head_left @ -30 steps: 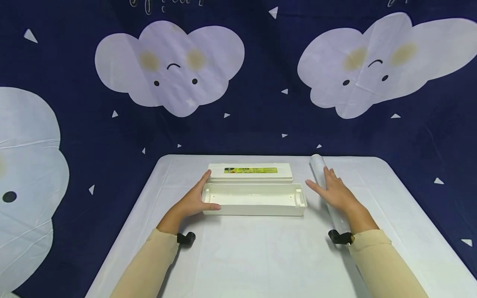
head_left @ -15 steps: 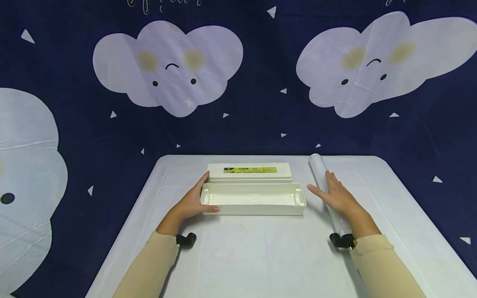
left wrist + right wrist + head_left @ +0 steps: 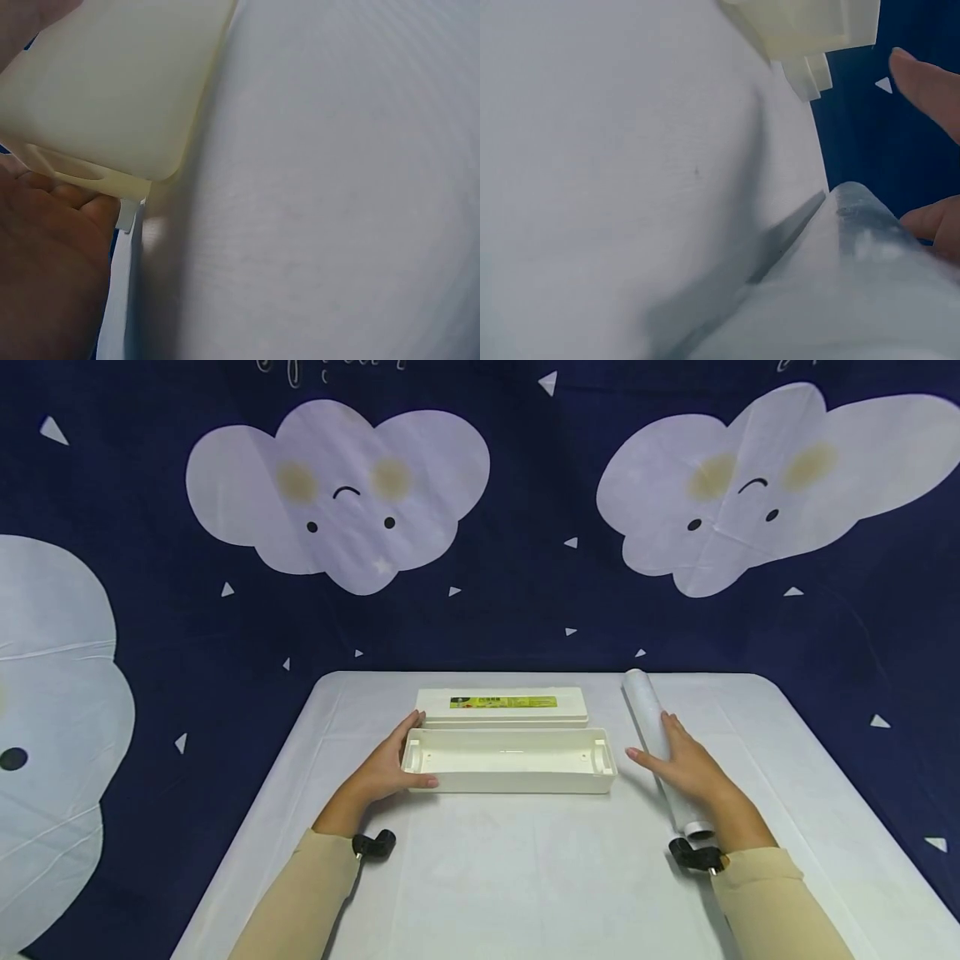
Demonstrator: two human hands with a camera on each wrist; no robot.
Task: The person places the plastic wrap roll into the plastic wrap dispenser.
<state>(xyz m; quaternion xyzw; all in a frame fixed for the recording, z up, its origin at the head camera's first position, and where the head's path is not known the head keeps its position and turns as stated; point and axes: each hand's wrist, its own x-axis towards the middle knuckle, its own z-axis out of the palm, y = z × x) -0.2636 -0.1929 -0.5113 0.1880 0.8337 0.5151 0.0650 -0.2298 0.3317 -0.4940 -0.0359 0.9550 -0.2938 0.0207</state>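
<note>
A long white plastic box (image 3: pixel 513 783) stands uncovered on the table, its inside bare apart from small holders at both ends. My left hand (image 3: pixel 381 772) grips its left end, thumb along the front wall and fingers at the back corner; in the left wrist view, fingers (image 3: pixel 67 196) lie against the end of the box (image 3: pixel 112 90). To the right, a roll of cling film (image 3: pixel 647 706) lies lengthwise away from me, its hollow core facing me. Over the roll, my right hand (image 3: pixel 693 768) has its thumb and fingers spread, not wrapped round it. Whether it touches the roll is unclear.
Behind the box lies a white lid (image 3: pixel 502 714) with a yellow-green label. A white cloth covers the table (image 3: pixel 517 877). A dark blue curtain (image 3: pixel 525 635) with printed clouds hangs behind the table's far edge. Black wrist cameras (image 3: pixel 375 845) sit at both cuffs.
My right hand has drawn back a little toward me and right along the roll, uncovering its near end. The left hand stays at the box, which has barely shifted.
</note>
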